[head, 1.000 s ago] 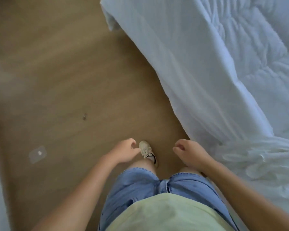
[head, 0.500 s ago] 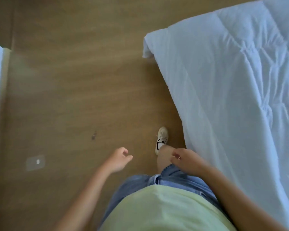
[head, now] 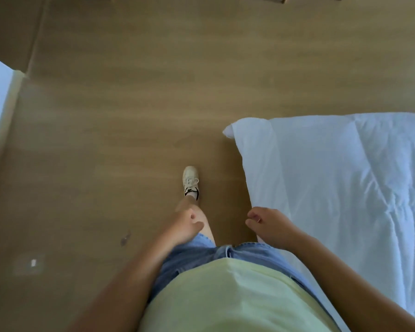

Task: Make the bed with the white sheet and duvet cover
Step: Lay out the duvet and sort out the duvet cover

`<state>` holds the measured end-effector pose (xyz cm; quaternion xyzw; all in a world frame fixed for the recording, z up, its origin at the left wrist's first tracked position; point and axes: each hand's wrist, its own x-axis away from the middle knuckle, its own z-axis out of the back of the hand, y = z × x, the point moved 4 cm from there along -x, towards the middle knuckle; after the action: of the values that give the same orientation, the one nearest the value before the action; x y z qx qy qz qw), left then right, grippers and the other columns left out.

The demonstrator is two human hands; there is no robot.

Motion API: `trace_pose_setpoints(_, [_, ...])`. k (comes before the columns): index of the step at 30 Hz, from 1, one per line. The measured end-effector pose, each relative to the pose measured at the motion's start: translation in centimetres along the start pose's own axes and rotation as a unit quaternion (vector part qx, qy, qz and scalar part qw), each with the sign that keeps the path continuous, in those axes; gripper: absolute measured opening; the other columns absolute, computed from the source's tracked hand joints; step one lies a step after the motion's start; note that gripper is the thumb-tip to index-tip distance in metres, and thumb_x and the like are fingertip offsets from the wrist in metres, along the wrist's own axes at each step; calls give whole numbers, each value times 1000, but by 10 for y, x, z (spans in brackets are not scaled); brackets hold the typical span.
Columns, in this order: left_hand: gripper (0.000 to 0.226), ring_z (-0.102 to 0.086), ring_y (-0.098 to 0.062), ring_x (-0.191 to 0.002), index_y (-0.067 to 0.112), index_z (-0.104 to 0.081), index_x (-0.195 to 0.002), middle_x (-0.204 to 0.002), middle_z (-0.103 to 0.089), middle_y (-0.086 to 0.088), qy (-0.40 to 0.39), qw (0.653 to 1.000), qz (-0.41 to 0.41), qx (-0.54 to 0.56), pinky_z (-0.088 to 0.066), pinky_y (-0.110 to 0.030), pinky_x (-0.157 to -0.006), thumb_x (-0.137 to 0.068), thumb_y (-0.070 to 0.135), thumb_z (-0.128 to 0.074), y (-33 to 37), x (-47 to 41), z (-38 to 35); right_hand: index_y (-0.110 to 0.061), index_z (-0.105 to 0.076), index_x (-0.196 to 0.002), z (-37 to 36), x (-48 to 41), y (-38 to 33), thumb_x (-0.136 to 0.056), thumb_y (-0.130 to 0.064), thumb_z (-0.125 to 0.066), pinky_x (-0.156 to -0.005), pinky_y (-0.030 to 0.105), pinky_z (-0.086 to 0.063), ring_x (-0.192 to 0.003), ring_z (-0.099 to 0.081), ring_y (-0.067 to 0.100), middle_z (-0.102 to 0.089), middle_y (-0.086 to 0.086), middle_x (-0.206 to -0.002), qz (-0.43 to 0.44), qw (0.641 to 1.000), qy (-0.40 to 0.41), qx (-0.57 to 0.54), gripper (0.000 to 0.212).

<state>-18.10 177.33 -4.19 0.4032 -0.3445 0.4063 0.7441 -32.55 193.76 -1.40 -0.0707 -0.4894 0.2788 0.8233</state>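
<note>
A bedroom, probably in a home: a white quilted duvet [head: 359,178] covers a bed beside light brown wood-look flooring [head: 130,116].

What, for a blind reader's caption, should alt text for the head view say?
Looking down, a person's left hand and right hand hang loosely curled and empty beside the corner of a rumpled white duvet. One pale shoe is forward on the wooden floor.
</note>
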Motion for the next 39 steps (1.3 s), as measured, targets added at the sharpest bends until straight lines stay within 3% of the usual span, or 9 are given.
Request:
trace_pose_setpoints(3, [19, -54, -21, -89, 20, -52, -105, -105, -60, -3, 30, 997, -24, -68, -37, -28, -66, -88, 30, -52, 27, -39, 75, -11, -60, -107, 46, -50, -25, -95, -29, -45, -83, 34, -48, -92, -59, 23, -65, 7, -103, -25, 999, 6, -20, 26])
trace_pose_setpoints(6, [17, -59, -24, -98, 22, -53, -100, -105, -62, -2, -8, 991, -30, -127, -45, -34, -80, -89, 35, -50, 56, -75, 153, -5, -61, -106, 88, -83, -48, -95, -23, -47, -79, 34, -46, -90, -60, 26, -65, 13, -102, -47, 997, 16, -66, 26])
trace_pose_setpoints(13, [43, -55, -23, -109, 16, -49, -127, -126, -56, -5, -49, 956, -86, -275, -44, -30, -86, -92, 41, -48, 194, -188, 278, -13, -54, -126, 225, -166, -69, -97, -26, -48, -87, 27, -44, -104, -57, 22, -62, 7, -117, -37, 985, 69, -157, 32])
trace_pose_setpoints(17, [39, -59, -22, -99, 18, -51, -122, -113, -61, -2, -74, 964, -98, -234, -47, -34, -87, -91, 40, -49, 288, -243, 288, -13, -55, -122, 302, -213, -37, -96, -26, -48, -81, 26, -42, -95, -55, 17, -60, 1, -109, -58, 974, 97, -198, 30])
trace_pose_setpoints(22, [15, -58, -24, -102, 24, -52, -98, -104, -62, -2, -106, 955, -104, -258, -45, -33, -84, -88, 36, -53, 405, -291, 290, -16, -56, -121, 407, -248, 34, -95, -29, -49, -78, 25, -39, -88, -52, 14, -55, -7, -97, -99, 955, 133, -246, 30])
trace_pose_setpoints(25, [16, -58, -24, -104, 22, -54, -100, -106, -61, -2, -114, 939, -130, -297, -44, -32, -85, -88, 32, -52, 485, -322, 296, -11, -59, -113, 466, -253, 82, -95, -26, -49, -73, 25, -38, -86, -52, 18, -57, -3, -94, -125, 947, 158, -250, 26])
trace_pose_setpoints(28, [24, -57, -24, -105, 18, -58, -107, -112, -60, -3, -105, 929, -156, -318, -44, -31, -90, -88, 31, -52, 573, -349, 299, -8, -61, -107, 514, -254, 130, -95, -23, -49, -78, 30, -44, -92, -58, 26, -65, 8, -99, -156, 932, 182, -273, 23])
trace_pose_setpoints(31, [17, -59, -22, -101, 18, -58, -98, -105, -64, -3, -124, 917, -180, -333, -44, -32, -85, -87, 29, -53, 663, -378, 284, -10, -60, -108, 557, -256, 181, -95, -25, -50, -76, 29, -45, -88, -58, 22, -62, 2, -92, -178, 909, 215, -311, 22])
trace_pose_setpoints(39, [22, -58, -23, -102, 15, -58, -106, -109, -62, -4, -179, 854, -254, -418, -44, -33, -88, -89, 30, -53, 921, -433, 192, -8, -62, -102, 665, -255, 356, -94, -23, -51, -68, 28, -40, -79, -56, 18, -59, 1, -84, -276, 825, 266, -416, 21])
